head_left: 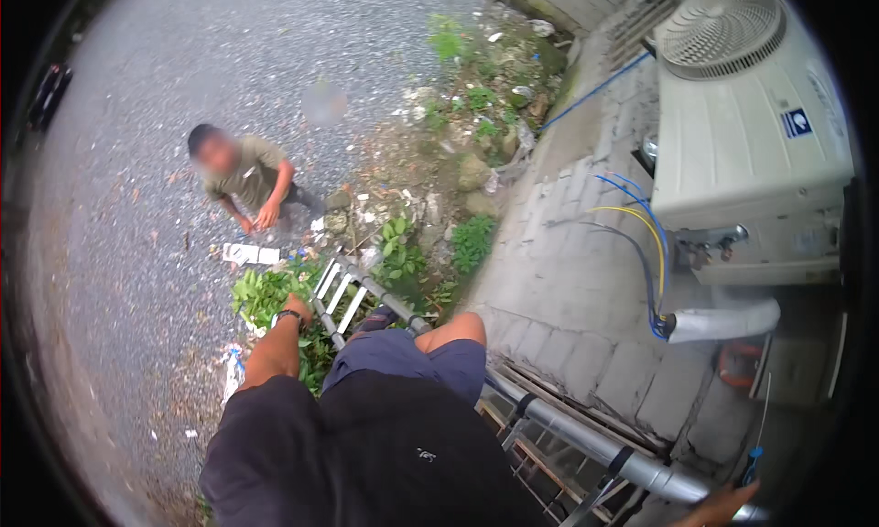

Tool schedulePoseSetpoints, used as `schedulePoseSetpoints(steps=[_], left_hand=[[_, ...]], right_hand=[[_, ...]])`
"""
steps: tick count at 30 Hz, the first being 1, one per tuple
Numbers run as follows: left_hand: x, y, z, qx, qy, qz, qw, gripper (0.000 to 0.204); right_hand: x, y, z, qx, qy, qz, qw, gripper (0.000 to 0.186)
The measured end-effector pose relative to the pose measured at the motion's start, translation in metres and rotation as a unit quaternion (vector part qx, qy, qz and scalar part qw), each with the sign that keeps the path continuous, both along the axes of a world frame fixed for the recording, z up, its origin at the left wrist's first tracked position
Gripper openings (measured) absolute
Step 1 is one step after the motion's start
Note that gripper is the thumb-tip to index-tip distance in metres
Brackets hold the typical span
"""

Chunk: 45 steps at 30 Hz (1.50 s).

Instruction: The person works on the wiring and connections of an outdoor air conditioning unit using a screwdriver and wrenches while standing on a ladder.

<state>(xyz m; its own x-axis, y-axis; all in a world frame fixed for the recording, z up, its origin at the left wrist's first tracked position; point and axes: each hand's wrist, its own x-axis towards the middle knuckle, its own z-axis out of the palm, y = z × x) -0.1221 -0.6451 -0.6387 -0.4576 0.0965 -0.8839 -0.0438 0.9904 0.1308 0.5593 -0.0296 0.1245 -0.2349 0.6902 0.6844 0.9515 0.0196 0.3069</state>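
— Metal ladder point(385, 300) leans on the block wall point(586, 280); how to stay steady?
— Judging by the grips: left hand point(295, 305) wraps the lower rail, right hand point(723, 507) curls over the top rail. Keep both clamped.
— Counts?
— One white outdoor unit point(746, 133), one ladder, one person below point(245, 177), one wristwatch point(287, 317).

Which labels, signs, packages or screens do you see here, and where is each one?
Label: small dark-blue square with a white mark, on the side of the white outdoor unit, upper right.
Flat white package or sheet: lying on the ground below, in front of the crouching person.
No screens or signs.
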Motion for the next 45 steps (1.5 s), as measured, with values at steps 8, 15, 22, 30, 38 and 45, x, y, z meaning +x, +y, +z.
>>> schedulePoseSetpoints(steps=[8, 15, 22, 30, 38, 45], left_hand=[[0.094, 0.298, 0.158, 0.463, 0.196, -0.150, 0.851, 0.034], [0.188, 0.552, 0.538, 0.863, 0.220, -0.260, 0.372, 0.061], [0.225, 0.623, 0.462, 0.568, 0.140, -0.463, 0.666, 0.073], [0.292, 0.614, 0.438, 0.747, -0.013, -0.161, 0.645, 0.069], [0.279, 0.612, 0.412, 0.674, -0.061, -0.174, 0.715, 0.073], [0.204, 0.610, 0.445, 0.811, 0.099, -0.229, 0.529, 0.083]], right_hand=[[-0.092, -0.050, -0.014, 0.121, -0.029, -0.066, 0.990, 0.038], [-0.087, -0.050, -0.015, 0.120, -0.038, -0.007, 0.992, 0.041], [-0.107, -0.051, -0.013, 0.113, -0.005, -0.043, 0.993, 0.038], [-0.104, -0.049, -0.016, 0.129, 0.019, -0.030, 0.991, 0.040], [-0.116, -0.055, -0.010, 0.130, 0.027, -0.063, 0.989, 0.042], [-0.122, -0.055, -0.010, 0.136, -0.024, -0.042, 0.990, 0.037]])
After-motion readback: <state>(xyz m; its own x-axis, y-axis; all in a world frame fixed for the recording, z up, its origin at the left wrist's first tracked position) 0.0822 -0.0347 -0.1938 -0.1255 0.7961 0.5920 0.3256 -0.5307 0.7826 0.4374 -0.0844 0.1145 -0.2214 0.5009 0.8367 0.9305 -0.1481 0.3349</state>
